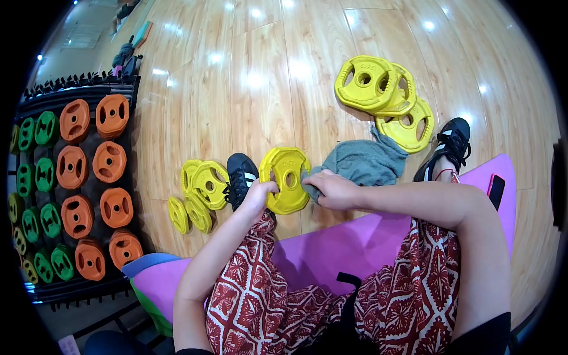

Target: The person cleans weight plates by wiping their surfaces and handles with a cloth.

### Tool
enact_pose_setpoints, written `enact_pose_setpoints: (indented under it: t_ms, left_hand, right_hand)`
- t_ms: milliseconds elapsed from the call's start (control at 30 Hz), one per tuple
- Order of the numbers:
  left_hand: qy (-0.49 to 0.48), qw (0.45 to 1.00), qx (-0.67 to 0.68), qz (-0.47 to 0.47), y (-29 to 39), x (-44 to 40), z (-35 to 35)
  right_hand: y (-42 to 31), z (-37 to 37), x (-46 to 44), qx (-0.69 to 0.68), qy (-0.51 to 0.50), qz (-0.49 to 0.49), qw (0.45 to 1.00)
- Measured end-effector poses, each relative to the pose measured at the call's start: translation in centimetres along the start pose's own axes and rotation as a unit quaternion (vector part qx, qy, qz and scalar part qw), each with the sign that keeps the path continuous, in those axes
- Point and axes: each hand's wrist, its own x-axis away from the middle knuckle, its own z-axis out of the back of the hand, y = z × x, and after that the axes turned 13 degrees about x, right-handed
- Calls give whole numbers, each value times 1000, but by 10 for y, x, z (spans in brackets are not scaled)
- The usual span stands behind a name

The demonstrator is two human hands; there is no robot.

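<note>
A yellow weight plate (284, 204) is held up between my two hands. My left hand (258, 198) grips it by the slot on its left side, the fingers wrapped through. Bunched in my right hand (333, 189) is part of a grey-green cloth (362, 163), pressed against the plate's right edge. The rest of that cloth spreads over the floor to the right. Beyond it lie several overlapping yellow plates (364, 83). More yellow plates (208, 184) rest on the floor left of my left shoe (241, 174).
On the left stands a rack (135, 77) with orange plates (110, 161) and green plates (45, 174). I sit over a purple mat (331, 251). A phone (496, 190) lies on the mat's right part, near my right shoe (452, 142). The floor (248, 89) is wooden.
</note>
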Motion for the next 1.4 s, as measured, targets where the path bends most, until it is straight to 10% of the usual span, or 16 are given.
enact_pose_setpoints:
  t_ms: [200, 400, 567, 900, 1167, 1400]
  left_hand:
    - [-12, 996, -82, -14, 0, 3, -10]
    - [-40, 990, -133, -12, 7, 13, -28]
    - [-37, 988, -147, -14, 4, 11, -25]
    - [-34, 986, -159, -46, 4, 8, -25]
    - [-42, 987, -149, -36, 6, 8, -24]
    - [-41, 988, -151, -9, 7, 8, -23]
  right_hand:
    - [-1, 2, -2, -158, -70, -84, 981]
    - [8, -12, 5, 126, 50, 61, 989]
    - [-12, 11, 1, -95, 80, -106, 987]
    - [-7, -11, -9, -369, 73, -71, 924]
    - [-25, 13, -11, -540, -15, -220, 812]
    - [-6, 0, -15, -305, 115, -198, 924]
